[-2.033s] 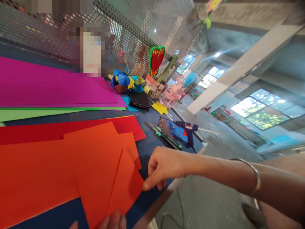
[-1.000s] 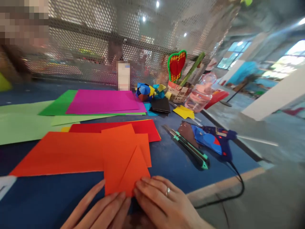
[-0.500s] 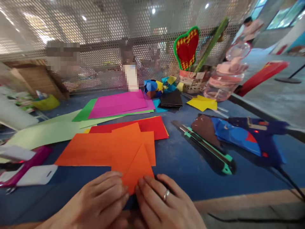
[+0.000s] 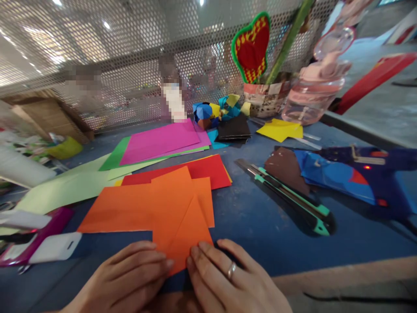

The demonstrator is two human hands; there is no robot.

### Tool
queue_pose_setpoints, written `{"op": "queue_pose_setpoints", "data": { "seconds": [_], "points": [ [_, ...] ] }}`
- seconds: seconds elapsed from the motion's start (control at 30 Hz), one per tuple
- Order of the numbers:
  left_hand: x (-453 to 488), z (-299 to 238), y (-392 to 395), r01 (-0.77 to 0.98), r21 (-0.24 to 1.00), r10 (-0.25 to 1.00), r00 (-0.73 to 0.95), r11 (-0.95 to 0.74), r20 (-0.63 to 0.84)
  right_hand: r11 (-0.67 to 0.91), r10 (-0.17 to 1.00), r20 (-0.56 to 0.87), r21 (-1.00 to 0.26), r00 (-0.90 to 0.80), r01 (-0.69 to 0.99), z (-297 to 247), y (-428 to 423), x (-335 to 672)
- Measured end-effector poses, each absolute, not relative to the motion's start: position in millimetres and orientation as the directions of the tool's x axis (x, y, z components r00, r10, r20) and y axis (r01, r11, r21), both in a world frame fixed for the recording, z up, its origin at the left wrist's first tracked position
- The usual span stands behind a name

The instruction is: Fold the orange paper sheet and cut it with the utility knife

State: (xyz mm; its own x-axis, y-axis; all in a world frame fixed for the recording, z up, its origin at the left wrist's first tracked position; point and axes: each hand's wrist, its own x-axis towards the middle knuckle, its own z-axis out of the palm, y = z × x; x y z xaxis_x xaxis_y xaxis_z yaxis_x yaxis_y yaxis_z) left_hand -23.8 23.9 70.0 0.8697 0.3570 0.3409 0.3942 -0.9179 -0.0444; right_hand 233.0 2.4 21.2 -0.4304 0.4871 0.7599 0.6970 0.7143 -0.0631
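I see the folded orange paper (image 4: 182, 226) lying flat near the front edge of the blue bench (image 4: 260, 226), its pointed corner toward me. My left hand (image 4: 130, 274) lies flat with its fingers (image 4: 153, 261) spread and pressing that corner; my right hand (image 4: 228, 278), wearing a ring, presses it from the other side, grasping nothing. The paper overlaps a larger orange sheet (image 4: 120, 208) and a red sheet (image 4: 208, 169). To the right lie a cutter (image 4: 286, 200) and a blue glue gun (image 4: 374, 178). Behind are a pink sheet (image 4: 159, 141) and green sheets (image 4: 65, 187).
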Motion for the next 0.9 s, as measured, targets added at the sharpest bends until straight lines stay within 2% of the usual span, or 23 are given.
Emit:
{"op": "queue_pose_setpoints", "data": {
  "seconds": [0.33,0.5,0.67,0.9],
  "points": [
    [-35.4,65.8,21.8,0.41,-0.05,0.365,0.855,-0.911,0.368,0.714,0.493,0.758,-0.072,-0.427,0.696,20.6,2.3,232.1],
    [-35.9,68.1,23.6,0.373,-0.07,0.323,0.87,-0.925,0.373,0.713,0.491,0.763,-0.074,-0.42,0.697,22.5,3.1,231.6],
    [-39.9,64.0,19.1,0.42,-0.05,0.371,0.846,-0.906,0.383,0.705,0.498,0.766,-0.084,-0.407,0.704,21.1,2.8,230.2],
    [-43.7,60.9,18.5,0.41,-0.03,0.365,0.841,-0.912,0.4,0.72,0.505,0.74,-0.079,-0.444,0.689,16.2,0.2,232.5]
  ]
}}
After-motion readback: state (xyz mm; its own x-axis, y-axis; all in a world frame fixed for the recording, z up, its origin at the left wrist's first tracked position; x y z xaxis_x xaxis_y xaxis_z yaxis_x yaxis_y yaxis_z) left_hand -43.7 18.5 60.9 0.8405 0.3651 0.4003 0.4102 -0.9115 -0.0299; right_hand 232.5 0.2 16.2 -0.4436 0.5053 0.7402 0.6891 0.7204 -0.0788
